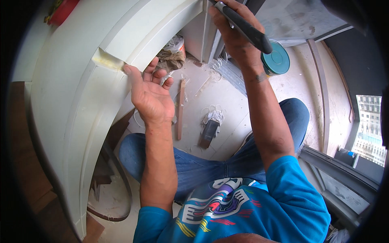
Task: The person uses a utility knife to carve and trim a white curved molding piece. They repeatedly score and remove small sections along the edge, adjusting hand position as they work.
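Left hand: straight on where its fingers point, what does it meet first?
The left hand would likely meet the white panel just ahead; depth is unclear, so its fingers might pass beneath.

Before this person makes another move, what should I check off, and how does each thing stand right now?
1. Right hand gripping the black-handled tool: ok.
2. Tool's working end sound: cannot tell; it isn't visible.
3. Left hand free of tools: ok; its thumb is at the yellowish notch in the white panel.
4. Green bucket lid on: ok, it looks seated.
5. Floor tidy: not ok; a wooden strip and dark block lie there.
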The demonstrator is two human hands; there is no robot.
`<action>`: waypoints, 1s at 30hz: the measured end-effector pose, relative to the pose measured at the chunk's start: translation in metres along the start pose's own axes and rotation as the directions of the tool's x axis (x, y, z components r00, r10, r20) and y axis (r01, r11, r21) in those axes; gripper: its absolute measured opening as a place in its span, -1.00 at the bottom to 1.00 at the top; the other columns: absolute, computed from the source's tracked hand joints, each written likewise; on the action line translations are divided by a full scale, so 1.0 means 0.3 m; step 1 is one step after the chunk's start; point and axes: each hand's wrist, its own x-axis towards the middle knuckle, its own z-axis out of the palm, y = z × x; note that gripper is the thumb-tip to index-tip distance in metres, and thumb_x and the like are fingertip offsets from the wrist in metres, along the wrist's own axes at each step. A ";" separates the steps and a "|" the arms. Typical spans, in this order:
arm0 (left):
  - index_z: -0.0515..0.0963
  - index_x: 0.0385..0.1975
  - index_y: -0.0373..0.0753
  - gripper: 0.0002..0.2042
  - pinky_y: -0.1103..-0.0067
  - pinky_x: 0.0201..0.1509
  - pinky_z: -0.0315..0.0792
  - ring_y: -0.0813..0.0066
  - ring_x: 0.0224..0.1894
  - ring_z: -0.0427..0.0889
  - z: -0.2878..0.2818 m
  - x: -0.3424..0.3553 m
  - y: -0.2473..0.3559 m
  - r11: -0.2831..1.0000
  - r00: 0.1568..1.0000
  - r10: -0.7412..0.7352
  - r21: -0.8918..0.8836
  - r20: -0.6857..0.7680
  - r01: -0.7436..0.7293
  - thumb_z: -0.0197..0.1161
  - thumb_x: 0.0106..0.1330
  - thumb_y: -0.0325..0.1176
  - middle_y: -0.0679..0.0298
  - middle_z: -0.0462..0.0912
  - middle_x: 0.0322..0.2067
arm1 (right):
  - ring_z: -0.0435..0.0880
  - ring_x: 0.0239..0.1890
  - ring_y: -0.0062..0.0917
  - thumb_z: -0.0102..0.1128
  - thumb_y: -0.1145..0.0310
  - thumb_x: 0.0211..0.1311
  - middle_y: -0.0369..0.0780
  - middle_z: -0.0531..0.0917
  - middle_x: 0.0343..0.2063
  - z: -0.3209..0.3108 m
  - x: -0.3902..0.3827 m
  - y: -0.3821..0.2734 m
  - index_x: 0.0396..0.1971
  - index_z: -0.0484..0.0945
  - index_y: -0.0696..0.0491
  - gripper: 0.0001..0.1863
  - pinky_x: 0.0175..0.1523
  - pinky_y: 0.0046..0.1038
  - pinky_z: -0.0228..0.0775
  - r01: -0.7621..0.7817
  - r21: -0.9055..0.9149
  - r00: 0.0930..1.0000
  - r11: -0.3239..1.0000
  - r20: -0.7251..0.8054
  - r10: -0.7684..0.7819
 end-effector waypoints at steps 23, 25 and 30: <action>0.49 0.23 -0.11 -0.28 0.46 -0.12 0.49 0.56 -0.19 0.46 -0.001 0.026 -0.018 0.999 0.993 -0.011 0.043 -0.114 0.016 0.14 0.48 0.46 0.32 0.60 -0.01 | 0.82 -0.21 -0.30 0.43 0.22 0.44 -0.11 0.80 -0.25 0.005 -0.001 -0.017 0.08 0.74 0.10 -0.65 -0.09 -0.31 0.65 -0.070 -0.048 0.997 0.996 0.011 0.070; 0.49 0.23 -0.12 -0.28 0.47 -0.13 0.48 0.56 -0.19 0.46 0.010 0.026 -0.021 0.999 0.994 -0.011 0.041 -0.107 0.016 0.15 0.48 0.46 0.32 0.60 -0.02 | 0.84 -0.30 -0.35 0.56 0.36 0.26 -0.19 0.85 -0.25 0.026 0.002 0.048 -0.06 0.81 0.03 -0.74 -0.14 -0.39 0.69 0.075 0.053 0.992 0.996 -0.108 -0.069; 0.48 0.23 -0.14 -0.26 0.50 -0.15 0.47 0.56 -0.20 0.45 0.013 0.022 -0.012 0.999 0.992 0.001 0.041 -0.125 0.004 0.16 0.47 0.46 0.32 0.59 -0.04 | 0.84 -0.29 -0.32 0.56 0.32 0.26 -0.17 0.84 -0.26 0.038 0.004 0.051 -0.06 0.81 0.04 -0.72 -0.14 -0.38 0.69 0.075 0.064 0.993 0.995 -0.096 -0.069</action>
